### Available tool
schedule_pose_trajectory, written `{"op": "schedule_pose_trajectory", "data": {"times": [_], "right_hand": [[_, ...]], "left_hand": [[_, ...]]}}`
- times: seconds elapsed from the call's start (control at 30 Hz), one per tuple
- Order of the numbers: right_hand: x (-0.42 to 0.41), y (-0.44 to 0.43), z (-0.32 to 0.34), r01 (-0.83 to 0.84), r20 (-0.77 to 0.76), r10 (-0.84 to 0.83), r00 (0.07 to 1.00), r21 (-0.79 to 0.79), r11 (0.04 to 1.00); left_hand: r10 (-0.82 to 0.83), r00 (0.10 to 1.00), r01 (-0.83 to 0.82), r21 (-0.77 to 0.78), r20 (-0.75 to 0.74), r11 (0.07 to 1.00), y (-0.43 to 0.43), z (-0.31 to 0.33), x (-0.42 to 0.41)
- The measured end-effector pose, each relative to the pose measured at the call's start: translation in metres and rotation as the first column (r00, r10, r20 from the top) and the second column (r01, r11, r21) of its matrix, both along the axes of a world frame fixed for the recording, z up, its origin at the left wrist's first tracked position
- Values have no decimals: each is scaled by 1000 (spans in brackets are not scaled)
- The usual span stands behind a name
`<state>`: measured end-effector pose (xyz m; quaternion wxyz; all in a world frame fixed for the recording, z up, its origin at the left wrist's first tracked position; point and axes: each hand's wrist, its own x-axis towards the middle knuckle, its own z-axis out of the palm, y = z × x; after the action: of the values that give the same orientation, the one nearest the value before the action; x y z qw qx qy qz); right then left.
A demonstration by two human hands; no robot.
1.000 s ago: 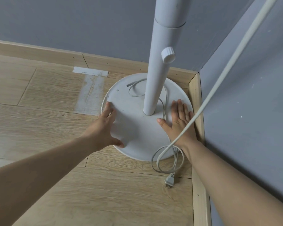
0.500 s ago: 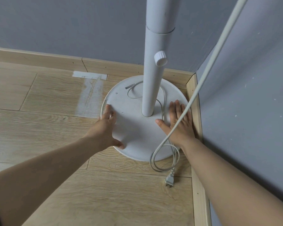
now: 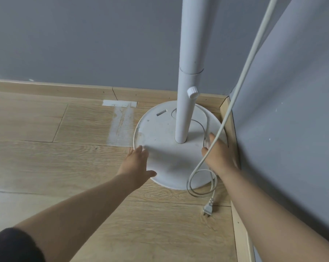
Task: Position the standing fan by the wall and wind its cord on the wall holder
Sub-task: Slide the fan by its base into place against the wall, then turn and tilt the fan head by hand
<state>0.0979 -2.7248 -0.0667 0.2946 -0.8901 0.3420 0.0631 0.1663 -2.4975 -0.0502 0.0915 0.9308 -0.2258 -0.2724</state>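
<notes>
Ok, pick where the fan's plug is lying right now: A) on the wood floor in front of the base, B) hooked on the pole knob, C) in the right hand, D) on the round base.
A: the plug lies on the wood floor, just off the base rim, in neither hand.

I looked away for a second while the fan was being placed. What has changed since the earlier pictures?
The left hand has slid back toward the near rim of the fan base, its fingers flatter. The right hand still lies flat on the base's right side. Base, pole, looped cord and plug remain in the corner.
</notes>
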Motion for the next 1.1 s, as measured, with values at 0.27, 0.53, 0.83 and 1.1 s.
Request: {"op": "schedule_pose_trajectory", "data": {"times": [0.27,0.53,0.83,1.1], "right_hand": [[-59,27,94,160,116,-192,975,237,958],[-89,69,243,105,265,-169,949,240,965],[-135,106,402,3,464,-83,882,169,986],[-177,142,499,-83,554,28,832,76,994]], "left_hand": [[107,994,-109,-74,-19,991,31,94,-19],[198,976,-167,-270,91,948,55,229,-69],[284,930,-143,-483,233,864,107,356,-137],[349,862,-80,-581,368,810,144,459,-175]]}}
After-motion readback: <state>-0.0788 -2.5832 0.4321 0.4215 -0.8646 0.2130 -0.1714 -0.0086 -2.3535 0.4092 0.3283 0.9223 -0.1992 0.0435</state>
